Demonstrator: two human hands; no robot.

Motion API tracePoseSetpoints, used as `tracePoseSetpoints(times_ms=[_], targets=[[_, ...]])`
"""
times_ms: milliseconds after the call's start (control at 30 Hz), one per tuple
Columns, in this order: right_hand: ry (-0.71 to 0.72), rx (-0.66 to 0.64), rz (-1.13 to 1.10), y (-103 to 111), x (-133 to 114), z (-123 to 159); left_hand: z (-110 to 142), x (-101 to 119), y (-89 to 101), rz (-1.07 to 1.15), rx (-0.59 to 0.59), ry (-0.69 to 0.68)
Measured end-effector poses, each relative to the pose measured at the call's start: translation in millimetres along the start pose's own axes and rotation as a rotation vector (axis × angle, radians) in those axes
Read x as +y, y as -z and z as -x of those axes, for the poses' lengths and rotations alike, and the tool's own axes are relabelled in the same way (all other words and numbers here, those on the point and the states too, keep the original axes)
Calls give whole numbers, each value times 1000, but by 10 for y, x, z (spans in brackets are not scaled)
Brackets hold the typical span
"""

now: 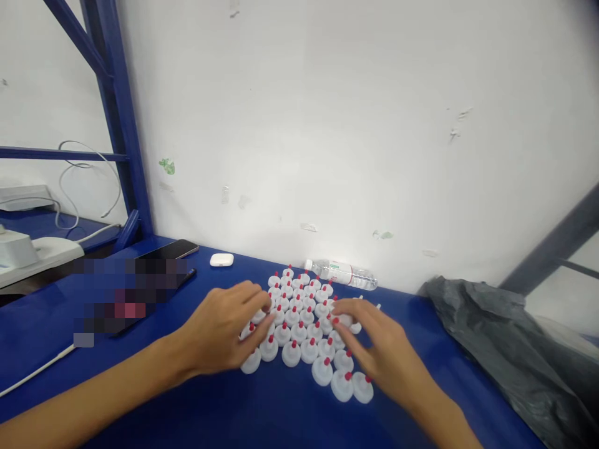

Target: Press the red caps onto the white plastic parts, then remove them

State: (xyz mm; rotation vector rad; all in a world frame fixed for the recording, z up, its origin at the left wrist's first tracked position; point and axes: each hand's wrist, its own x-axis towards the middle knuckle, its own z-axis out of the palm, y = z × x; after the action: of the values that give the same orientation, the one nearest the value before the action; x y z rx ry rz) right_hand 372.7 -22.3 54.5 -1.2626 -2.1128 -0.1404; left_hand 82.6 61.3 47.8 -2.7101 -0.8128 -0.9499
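Observation:
Many small translucent plastic cups with red nozzle tips (291, 353), like cupping cups, stand rim down in a close cluster on the blue table. At the cluster's left side, my left hand (229, 324) has its thumb and fingers curled round one cup (258, 316), mostly hidden by the fingers. On the right side, my right hand (381, 343) has thumb and index finger at either side of another cup (345, 319), its red tip showing between them. A few cups behind the right hand have white tips. More cups are partly covered by both hands.
A clear water bottle (346, 273) lies on its side against the wall behind the cups. A white earbud case (221, 259) and a dark phone (175, 250) lie at the back left. Dark plastic sheeting (486, 330) covers the right side. A blue post (122, 125) rises at left.

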Motion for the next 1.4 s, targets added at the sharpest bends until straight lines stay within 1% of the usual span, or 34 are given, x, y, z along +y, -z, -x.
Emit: tracePoseSetpoints(times_ms=[100, 167, 233, 367, 467, 567, 700, 767, 867, 933, 1000, 1033, 1100, 1133, 1167, 1200, 1233, 1267, 1333, 1400], targets=[[224, 29, 68, -130, -220, -22, 58, 185, -47, 72, -2, -157], [322, 65, 80, -177, -329, -39, 82, 279, -67, 104, -31, -209], [380, 104, 67, -197, -396, -52, 90, 341, -72, 95, -65, -232], [404, 134, 53, -184, -447, -62, 89, 389, -68, 94, -93, -279], [417, 140, 69, -166, -459, -55, 113, 411, -90, 168, -109, -258], [425, 147, 89, -166, -460, -44, 141, 447, -117, 173, -74, -225], [433, 154, 76, -176, -464, -59, 130, 476, -99, 207, -68, -270], [448, 166, 82, -177, -490, -80, 115, 484, -84, 254, -59, -249], [477, 207, 153, -166, -515, -94, 118, 490, -90, 340, -36, -213], [487, 235, 234, -131, -448, -79, 135, 458, -96, 394, 0, -192], [453, 266, 327, -53, -271, -42, 143, 369, -81, 369, 60, -112], [397, 279, 365, 6, -148, -17, 137, 301, -62, 320, 95, -49], [195, 289, 393, 150, 124, 39, 94, 128, -13, 235, 138, 42], [60, 283, 389, 227, 251, 66, 61, 35, 12, 197, 154, 74], [-87, 244, 361, 299, 361, 90, 24, -56, 34, 155, 153, 102], [-192, 164, 326, 362, 449, 110, -15, -140, 51, 109, 137, 131], [-267, 75, 282, 410, 513, 125, -50, -212, 63, 63, 110, 166], [-304, -22, 238, 441, 555, 137, -80, -271, 69, 18, 69, 203], [-313, -180, 171, 454, 591, 156, -116, -351, 66, -68, -35, 290], [-301, -280, 129, 420, 599, 178, -118, -391, 44, -143, -142, 377]])
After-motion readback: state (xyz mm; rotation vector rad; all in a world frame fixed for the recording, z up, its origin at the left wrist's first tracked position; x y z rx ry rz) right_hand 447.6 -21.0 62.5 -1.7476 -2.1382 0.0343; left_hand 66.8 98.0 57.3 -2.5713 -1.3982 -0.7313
